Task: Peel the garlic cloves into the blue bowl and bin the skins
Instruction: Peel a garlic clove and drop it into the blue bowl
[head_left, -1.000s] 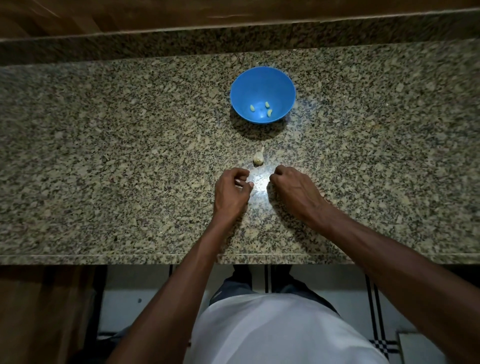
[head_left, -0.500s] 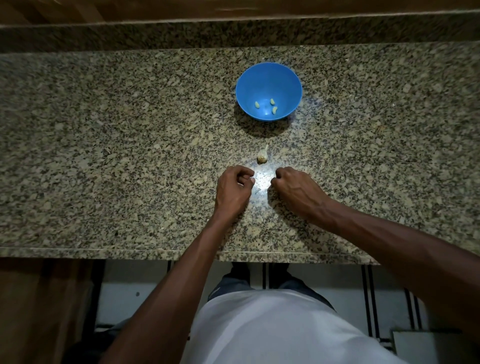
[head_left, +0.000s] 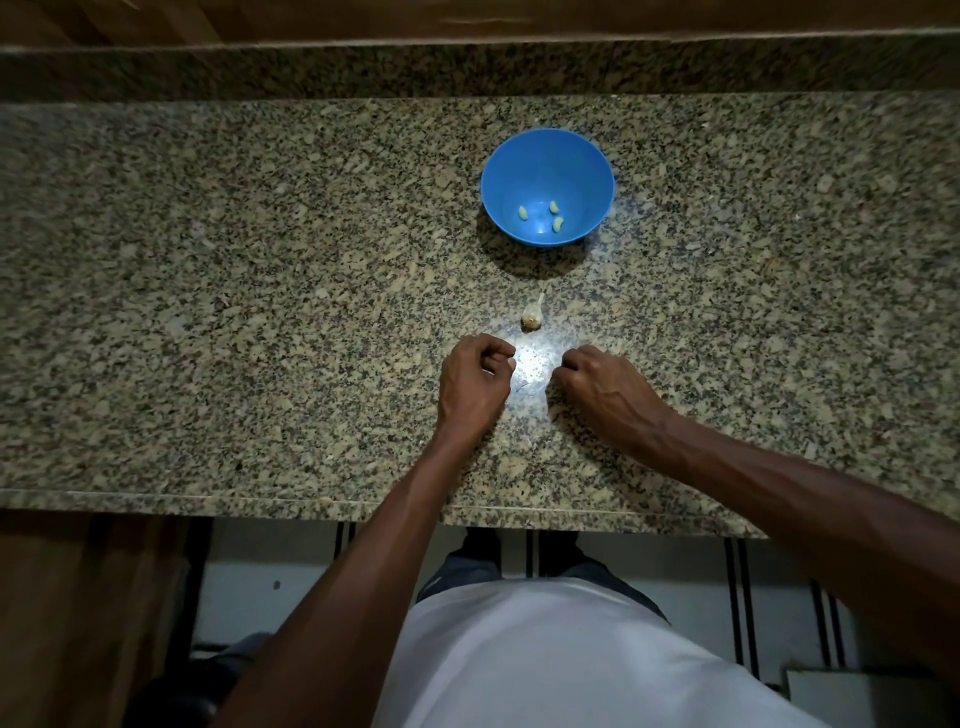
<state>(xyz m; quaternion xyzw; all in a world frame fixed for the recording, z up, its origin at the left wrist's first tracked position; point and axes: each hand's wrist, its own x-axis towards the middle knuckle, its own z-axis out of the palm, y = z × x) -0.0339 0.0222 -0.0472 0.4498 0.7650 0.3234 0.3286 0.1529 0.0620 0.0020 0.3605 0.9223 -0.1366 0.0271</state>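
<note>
The blue bowl (head_left: 491, 179) stands on the granite counter (head_left: 208, 312) with three peeled garlic cloves (head_left: 554, 215) inside. An unpeeled garlic piece (head_left: 532, 318) with a short stalk lies between the bowl and my hands. My left hand (head_left: 470, 387) has its fingers curled, the fingertips pinching what looks like a small garlic clove. My right hand (head_left: 605, 392) rests knuckles-up on the counter with its fingers curled under, and what is inside them is hidden. A thin sliver of skin (head_left: 520, 385) lies between the hands.
The counter's front edge (head_left: 260, 501) runs just below my wrists, with tiled floor beneath. A raised granite backsplash (head_left: 467, 67) borders the far side. Bare counter stretches left and right of the bowl.
My hands have drawn slightly apart and stay just below the garlic piece. The bowl and its cloves have not moved.
</note>
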